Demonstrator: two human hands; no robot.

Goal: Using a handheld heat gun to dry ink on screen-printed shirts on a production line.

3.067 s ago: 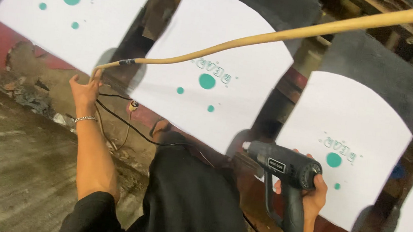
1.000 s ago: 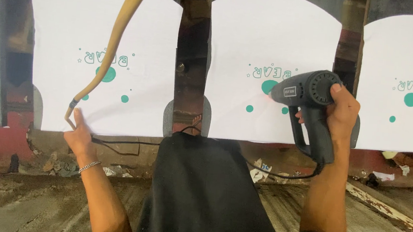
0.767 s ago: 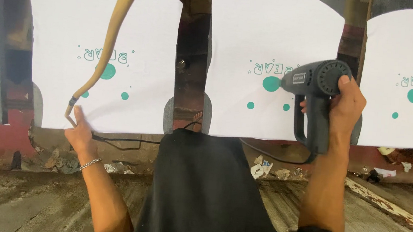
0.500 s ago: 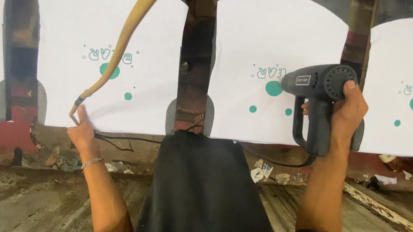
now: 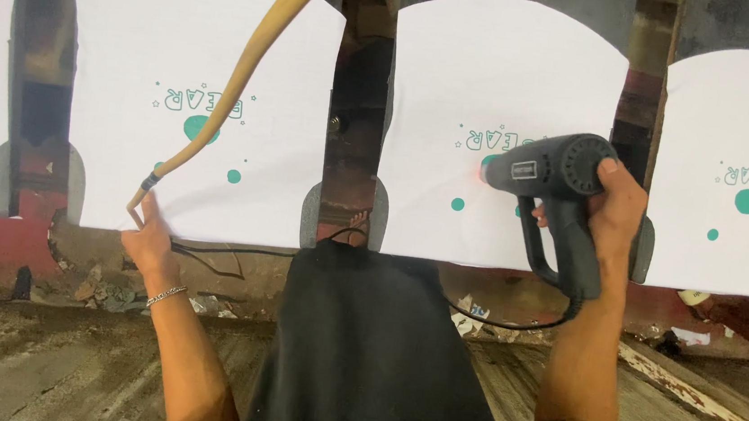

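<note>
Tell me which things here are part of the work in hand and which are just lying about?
In use:
- heat gun, held in the right hand, nozzle toward a white printed sheet
- tan hose, its end at the left hand
- black cable

Lying about:
- paper scraps on the floor
- rubble by the wall
- worn plank

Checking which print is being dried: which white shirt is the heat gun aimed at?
The second from right: the heat gun points at its green print.
</note>
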